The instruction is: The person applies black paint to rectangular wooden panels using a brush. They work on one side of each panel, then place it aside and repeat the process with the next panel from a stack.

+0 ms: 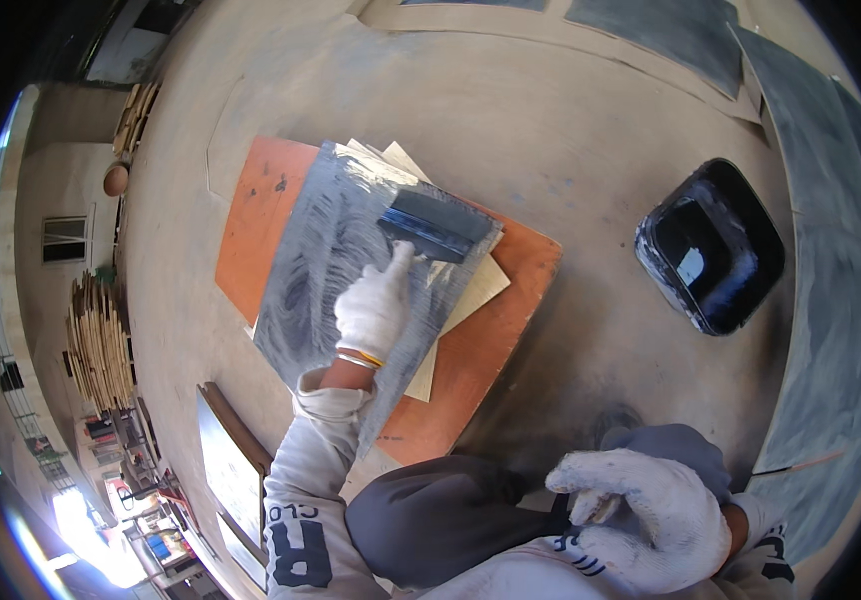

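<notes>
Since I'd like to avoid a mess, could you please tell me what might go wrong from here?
The streaked grey sheet lies askew over pale sheets, so it could slip if the left hand pushes the dark scraper hard. The left sleeve crosses that sheet's edge and might smear its surface. The black bucket stands open, so a knock could cause a spill.

A broad, dark spreader (436, 220) is resting slantwise on a grey-streaked rectangular panel (313, 235) near its upper-right edge.

The grey sheet (311, 250) partly hides pale boards (482, 292), and the view's top edge crops a dark panel (666, 38).
</notes>
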`<state>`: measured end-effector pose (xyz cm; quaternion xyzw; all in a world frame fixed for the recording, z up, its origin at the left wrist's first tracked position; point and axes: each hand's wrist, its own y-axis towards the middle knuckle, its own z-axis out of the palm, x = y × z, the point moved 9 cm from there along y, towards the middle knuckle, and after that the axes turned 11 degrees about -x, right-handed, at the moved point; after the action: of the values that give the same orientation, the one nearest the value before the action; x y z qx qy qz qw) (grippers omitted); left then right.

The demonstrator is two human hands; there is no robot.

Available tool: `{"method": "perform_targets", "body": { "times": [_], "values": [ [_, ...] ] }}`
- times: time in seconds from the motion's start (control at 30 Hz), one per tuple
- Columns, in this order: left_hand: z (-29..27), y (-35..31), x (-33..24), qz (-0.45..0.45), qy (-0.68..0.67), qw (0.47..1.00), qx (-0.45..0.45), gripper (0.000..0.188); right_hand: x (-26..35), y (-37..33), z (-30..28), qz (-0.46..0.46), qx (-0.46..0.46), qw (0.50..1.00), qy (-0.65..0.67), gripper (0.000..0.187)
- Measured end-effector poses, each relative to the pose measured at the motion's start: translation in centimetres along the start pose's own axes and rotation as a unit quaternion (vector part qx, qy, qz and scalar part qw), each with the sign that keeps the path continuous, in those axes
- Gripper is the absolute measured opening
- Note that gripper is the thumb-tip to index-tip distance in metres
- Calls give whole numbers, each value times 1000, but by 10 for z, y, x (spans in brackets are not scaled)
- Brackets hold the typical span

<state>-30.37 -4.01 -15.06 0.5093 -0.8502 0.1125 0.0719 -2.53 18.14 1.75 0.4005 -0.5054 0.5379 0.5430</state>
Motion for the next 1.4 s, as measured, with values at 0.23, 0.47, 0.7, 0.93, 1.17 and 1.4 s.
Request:
{"method": "perform_targets", "body": {
  "times": [0.23,0.47,0.7,0.93,1.17,1.4],
  "values": [
    [1,25,10,49,20,996,-65,51,-11,3,8,51,19,998,10,62],
    [-4,86,89,-10,-1,999,-41,44,-22,3,9,102,17,994,35,62],
    [-4,80,52,38,-2,999,-33,47,-28,17,0,73,-18,996,-47,60],
    [10,162,164,-65,22,996,-55,46,-39,18,20,150,-7,987,62,64],
    [14,163,146,53,5,997,-58,49,-37,24,25,154,0,987,37,64],
    [13,163,181,-13,-16,997,-68,46,-28,34,36,108,42,993,29,60]
  ]
}}
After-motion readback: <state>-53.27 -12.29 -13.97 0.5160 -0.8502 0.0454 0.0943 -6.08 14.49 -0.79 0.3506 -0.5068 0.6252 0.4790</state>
